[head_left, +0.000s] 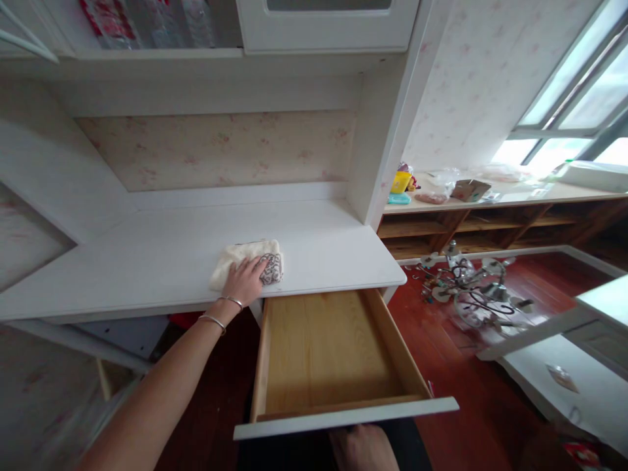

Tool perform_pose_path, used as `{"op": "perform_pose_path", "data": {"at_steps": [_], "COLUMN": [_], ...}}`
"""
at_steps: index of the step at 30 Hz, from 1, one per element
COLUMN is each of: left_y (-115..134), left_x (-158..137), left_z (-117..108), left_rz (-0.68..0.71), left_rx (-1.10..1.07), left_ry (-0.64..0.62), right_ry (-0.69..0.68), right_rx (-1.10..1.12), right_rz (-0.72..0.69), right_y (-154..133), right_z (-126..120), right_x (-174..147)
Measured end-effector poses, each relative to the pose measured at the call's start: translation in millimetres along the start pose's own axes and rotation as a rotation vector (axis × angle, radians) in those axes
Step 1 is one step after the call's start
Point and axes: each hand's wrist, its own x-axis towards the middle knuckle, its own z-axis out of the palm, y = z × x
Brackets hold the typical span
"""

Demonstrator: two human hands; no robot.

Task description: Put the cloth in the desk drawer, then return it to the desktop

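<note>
My left hand (245,278), with two silver bangles at the wrist, lies on a folded cream cloth (223,267) with a dark-patterned patch. Its fingers are stretched out over the cloth, pressing it on the white desktop (324,252). Just below the desktop's front edge a wooden drawer (324,353) is pulled out, with nothing seen inside. My right hand (366,450) is low in the view, close against the outer side of the white drawer front (343,418). It looks closed; its fingertips, and anything in them, are hidden.
Above the desk hangs a white cabinet (328,33) with plastic-wrapped bottles (161,26) on its left. To the right, a chandelier (471,288) lies on the red floor (417,340) by a low wooden shelf unit (490,229) with bags and a cardboard box (470,190). White furniture (589,333) stands at the lower right.
</note>
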Motion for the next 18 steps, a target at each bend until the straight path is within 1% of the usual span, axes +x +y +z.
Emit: {"op": "perform_pose_path", "data": {"at_steps": [3,6,9,13,18], "left_y": [-4,-7,-6,-2,0], "left_x": [-2,-4,-2,11,33], "left_z": [0,-2,0,8,16], "left_rz": [0.023,0.048,0.01,-0.052,-0.095], "left_rx": [-0.04,-0.084,-0.084,-0.06,-0.067], "left_ry": [-0.056,-0.098,-0.072,-0.014,-0.017], "right_ry": [0.065,0.1,0.081,0.043,-0.017], "right_rx": [0.023,0.035,0.035,0.021,0.016], "right_rz": [0.014,0.022,0.044,0.065,0.1], "right_y": [0,6,15,27,37], "right_z": [-30,-48,-59,-73,-89], "right_x": [20,45,76,117,162]}}
